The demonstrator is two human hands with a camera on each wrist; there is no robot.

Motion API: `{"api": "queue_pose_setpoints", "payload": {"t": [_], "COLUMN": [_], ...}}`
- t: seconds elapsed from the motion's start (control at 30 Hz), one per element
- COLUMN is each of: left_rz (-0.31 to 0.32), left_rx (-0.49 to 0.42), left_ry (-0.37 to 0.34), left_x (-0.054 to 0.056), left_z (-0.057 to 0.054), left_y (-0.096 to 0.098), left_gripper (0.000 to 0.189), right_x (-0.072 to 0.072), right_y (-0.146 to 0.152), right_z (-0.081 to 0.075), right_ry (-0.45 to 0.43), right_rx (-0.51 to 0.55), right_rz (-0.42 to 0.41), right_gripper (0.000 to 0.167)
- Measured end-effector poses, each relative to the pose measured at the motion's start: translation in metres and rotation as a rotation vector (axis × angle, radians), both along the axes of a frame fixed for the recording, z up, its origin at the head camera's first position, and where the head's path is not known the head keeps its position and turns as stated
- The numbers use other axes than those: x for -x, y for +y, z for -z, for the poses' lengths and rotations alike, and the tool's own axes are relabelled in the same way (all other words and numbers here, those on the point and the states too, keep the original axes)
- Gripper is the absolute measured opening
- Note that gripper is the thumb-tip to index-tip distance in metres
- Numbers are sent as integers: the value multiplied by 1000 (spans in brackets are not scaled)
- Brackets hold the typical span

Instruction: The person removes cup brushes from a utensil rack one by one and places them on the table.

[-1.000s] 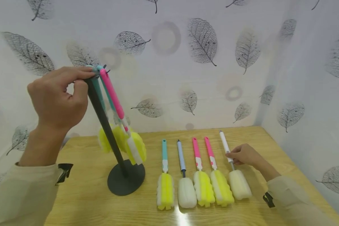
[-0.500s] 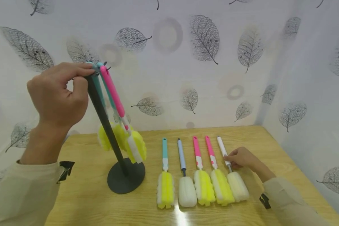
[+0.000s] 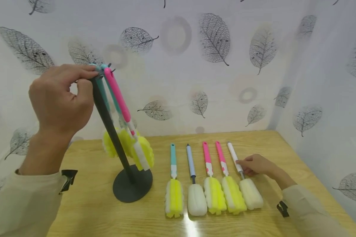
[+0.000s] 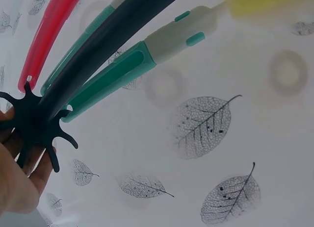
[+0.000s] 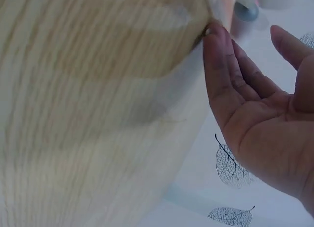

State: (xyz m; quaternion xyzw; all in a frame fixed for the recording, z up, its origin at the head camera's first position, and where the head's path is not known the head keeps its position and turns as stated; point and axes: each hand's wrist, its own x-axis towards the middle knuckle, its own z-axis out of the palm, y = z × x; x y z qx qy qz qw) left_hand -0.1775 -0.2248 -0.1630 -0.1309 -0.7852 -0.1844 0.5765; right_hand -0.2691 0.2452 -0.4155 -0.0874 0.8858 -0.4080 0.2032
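My left hand (image 3: 62, 98) grips the top of a black stand (image 3: 109, 121) with hooks, which leans left with its round base on the table. In the left wrist view its hooked hub (image 4: 37, 119) carries a pink-handled bottle brush (image 4: 51, 36) and two teal-handled ones (image 4: 115, 77), sponges hanging down. At the right end of a row of brushes, my right hand (image 3: 258, 164) holds the handle of a white bottle brush (image 3: 233, 153), its cream sponge lying on the table. Thumb and fingertips stand apart in the right wrist view, the brush partly out of frame there.
Left of the white brush lie two pink-handled brushes (image 3: 207, 158), a light-blue-handled brush (image 3: 191, 161) with a white sponge, and a teal-handled brush (image 3: 173, 161). All rest on the wooden table (image 3: 115, 217). A leaf-patterned cloth (image 3: 178, 82) hangs close behind.
The white brush has shifted left with my right hand, close to the neighbouring pink-handled brush, and turned slightly. My left hand and the leaning stand stay as they were.
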Motion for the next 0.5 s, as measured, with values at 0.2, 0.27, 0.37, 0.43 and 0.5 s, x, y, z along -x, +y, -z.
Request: {"api": "queue_pose_setpoints", "payload": {"t": [0.2,0.27,0.37,0.43,0.5], "left_rz": [-59,-79,-115,-137,-145], "left_rx": [45,64,77,78,78], "left_ry": [-3,0,9,11,22], "left_x": [-5,-6,-7,-6,-6], "left_z": [-1,-1,-1,0,0], "left_y": [2,3,7,9,11], "left_gripper": [41,45,52,54,53], "right_x": [-2,-3,-5,-9,-14], "right_y": [-2,-11,-30,-45,-63], "right_z": [-20,-32,-54,-68,-81], "right_ry": [105,146,198,217,217], "right_rx": [22,24,36,51,100], "right_rz": [-36,-38,-66,-95,-130], "right_gripper": [44,47,47,45,42]}}
